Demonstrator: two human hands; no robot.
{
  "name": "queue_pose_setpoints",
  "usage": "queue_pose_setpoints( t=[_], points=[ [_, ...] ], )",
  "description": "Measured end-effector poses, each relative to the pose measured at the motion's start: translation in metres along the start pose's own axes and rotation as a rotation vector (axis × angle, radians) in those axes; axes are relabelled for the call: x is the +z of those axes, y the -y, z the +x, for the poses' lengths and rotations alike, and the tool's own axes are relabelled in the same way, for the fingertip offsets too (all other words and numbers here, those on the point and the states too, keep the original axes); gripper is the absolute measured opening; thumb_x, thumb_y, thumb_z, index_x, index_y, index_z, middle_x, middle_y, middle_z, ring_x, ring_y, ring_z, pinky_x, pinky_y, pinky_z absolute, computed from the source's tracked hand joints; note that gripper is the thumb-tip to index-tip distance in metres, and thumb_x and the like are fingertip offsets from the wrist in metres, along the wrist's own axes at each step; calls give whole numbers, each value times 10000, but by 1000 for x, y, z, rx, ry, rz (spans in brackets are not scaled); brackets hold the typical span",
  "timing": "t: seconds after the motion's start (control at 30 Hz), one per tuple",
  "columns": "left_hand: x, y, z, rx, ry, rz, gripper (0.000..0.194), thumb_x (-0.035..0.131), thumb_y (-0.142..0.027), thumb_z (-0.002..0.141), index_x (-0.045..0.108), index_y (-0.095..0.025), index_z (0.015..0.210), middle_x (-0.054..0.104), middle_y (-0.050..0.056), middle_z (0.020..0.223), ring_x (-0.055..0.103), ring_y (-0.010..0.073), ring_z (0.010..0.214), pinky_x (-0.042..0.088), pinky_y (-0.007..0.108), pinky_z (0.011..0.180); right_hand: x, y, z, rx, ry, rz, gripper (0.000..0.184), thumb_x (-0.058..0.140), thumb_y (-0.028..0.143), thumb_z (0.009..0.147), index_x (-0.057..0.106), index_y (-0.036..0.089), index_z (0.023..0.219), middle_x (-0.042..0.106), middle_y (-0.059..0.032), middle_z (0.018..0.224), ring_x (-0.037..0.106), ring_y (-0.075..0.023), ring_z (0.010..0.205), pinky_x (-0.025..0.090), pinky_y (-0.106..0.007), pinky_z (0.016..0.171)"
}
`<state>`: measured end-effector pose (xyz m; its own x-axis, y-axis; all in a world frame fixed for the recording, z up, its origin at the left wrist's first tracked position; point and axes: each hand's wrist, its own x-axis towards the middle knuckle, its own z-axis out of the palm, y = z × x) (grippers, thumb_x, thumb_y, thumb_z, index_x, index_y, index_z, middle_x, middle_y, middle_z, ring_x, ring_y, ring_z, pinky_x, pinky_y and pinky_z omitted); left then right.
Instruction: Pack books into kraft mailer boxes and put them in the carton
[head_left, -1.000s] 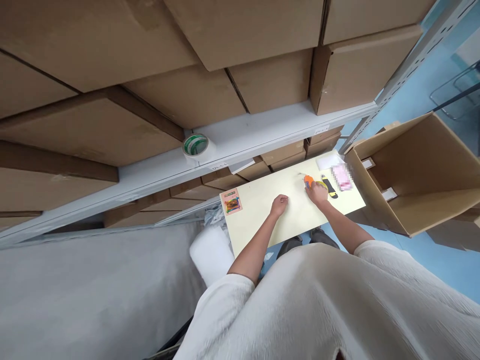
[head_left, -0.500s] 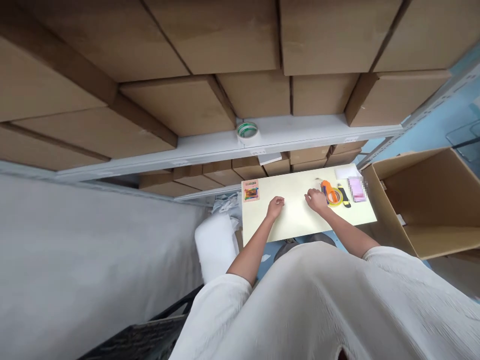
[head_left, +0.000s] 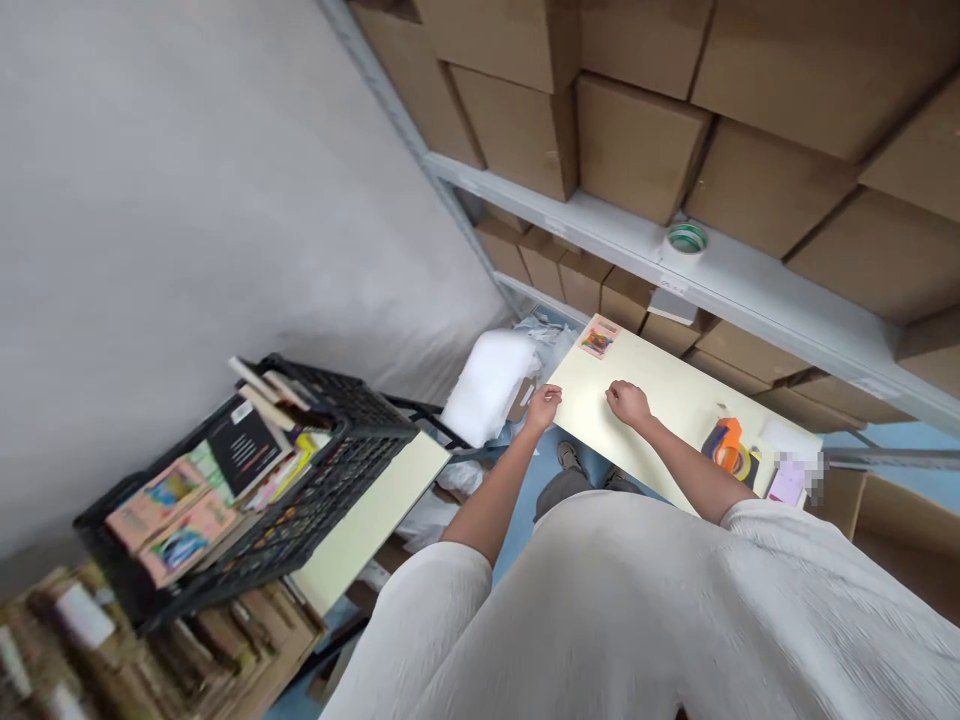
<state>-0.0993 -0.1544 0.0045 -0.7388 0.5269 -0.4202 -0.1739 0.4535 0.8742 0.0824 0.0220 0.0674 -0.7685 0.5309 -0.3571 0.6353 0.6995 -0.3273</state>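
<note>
Brown boxes (head_left: 637, 150) fill the gray shelves (head_left: 615, 232) behind a pale table (head_left: 664, 385). My left hand (head_left: 545, 405) is by the table's edge, and its fingers are bent in. My right hand (head_left: 628, 402) is over the table top, curled up too. I cannot tell if either grip is tight or has something small in it. A pink book (head_left: 599, 338) lies flat at the table's left end, near both hands. An orange tape cutter (head_left: 729, 440) sits well off to the right. On my left, a black crate (head_left: 341, 488) has books (head_left: 244, 450) in it.

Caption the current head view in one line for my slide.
Left hand and right hand at a table bearing a booklet and tape dispenser.
</note>
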Motion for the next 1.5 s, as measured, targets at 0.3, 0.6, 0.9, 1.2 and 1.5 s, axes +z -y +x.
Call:
queue_pose_setpoints(
  t=[0.3, 0.6, 0.9, 1.2, 1.5],
  points=[
    [-88, 33, -12, -38, -236, -126, 121, 688, -167, 762, 704, -229, 865, 739, 18, 806, 733, 196, 839, 610, 380, 940, 13, 104, 47, -265, 58, -82, 260, 492, 282, 1111, 742, 213, 1108, 783, -95, 1201, 687, -235, 1099, 431, -301, 851],
    [-178, 73, 14, -80, -250, -163, 82, 726, -178, 803, 707, -224, 868, 762, 45, 873, 742, 213, 892, 608, 390, 928, 54, 202, 102, -256, 79, -81, 232, 529, 295, 1093, 751, 226, 1096, 791, -75, 1188, 687, -227, 1084, 428, -286, 824],
    [-213, 92, 63, -115, -255, -173, 101, 742, -151, 817, 708, -227, 874, 774, 44, 947, 748, 218, 973, 596, 380, 976, 72, 245, 166, -168, 120, -29, 228, 544, 285, 1075, 758, 217, 1112, 800, -75, 1145, 695, -227, 1055, 451, -283, 826],
    [-201, 134, 149, -198, -327, -207, 142, 743, -121, 834, 727, -223, 933, 775, 55, 1016, 743, 222, 973, 577, 415, 1053, 117, 234, 294, -146, 209, -58, 248, 527, 300, 1062, 757, 209, 1081, 801, -85, 1105, 702, -235, 1020, 464, -285, 832],
    [-174, 195, 214, -262, -302, -201, 298, 776, -189, 881, 759, -229, 1176, 750, 124, 1307, 708, 343, 1238, 510, 517, 1191, 194, 207, 403, -122, 255, -49, 263, 520, 286, 1030, 770, 209, 1054, 795, -98, 1081, 687, -246, 987, 496, -307, 850]
  ],
)
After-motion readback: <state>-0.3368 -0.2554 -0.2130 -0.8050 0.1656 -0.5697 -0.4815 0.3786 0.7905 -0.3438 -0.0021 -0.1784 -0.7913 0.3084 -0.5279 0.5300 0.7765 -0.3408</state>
